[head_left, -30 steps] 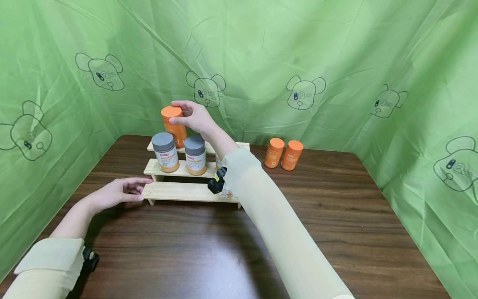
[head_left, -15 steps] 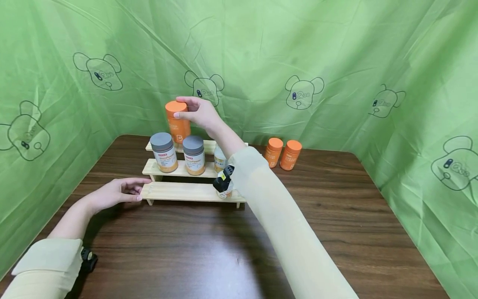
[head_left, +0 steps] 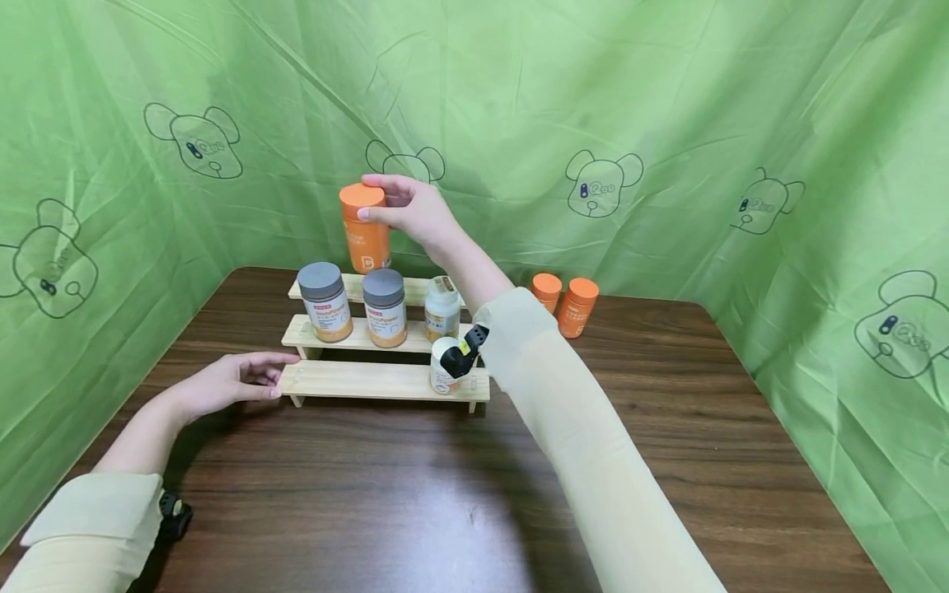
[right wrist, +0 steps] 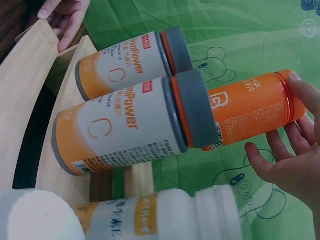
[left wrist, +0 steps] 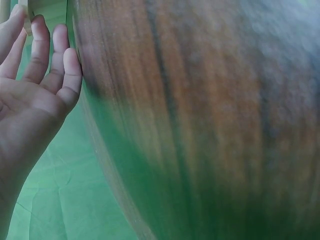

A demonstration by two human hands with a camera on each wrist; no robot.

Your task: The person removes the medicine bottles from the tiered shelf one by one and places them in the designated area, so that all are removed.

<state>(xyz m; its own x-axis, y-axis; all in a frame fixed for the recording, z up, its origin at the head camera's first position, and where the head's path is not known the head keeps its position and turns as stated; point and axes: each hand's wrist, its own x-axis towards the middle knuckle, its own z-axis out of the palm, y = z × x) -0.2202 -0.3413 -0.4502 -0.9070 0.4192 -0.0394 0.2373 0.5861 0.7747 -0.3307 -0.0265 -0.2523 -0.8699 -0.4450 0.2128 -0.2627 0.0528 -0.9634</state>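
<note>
1. The orange bottle has been raised toward one o'clock.
2. At ten o'clock, above the rack, it is pinched by the right hand.
3. At eight, the rack's end is gripped by the left hand.

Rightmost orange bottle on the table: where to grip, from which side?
Probably round the cap, coming from the right and above: the rightmost orange bottle stands upright, and its neighbour is close on the left while the right side looks free. The right hand holds a similar bottle near its cap.
</note>
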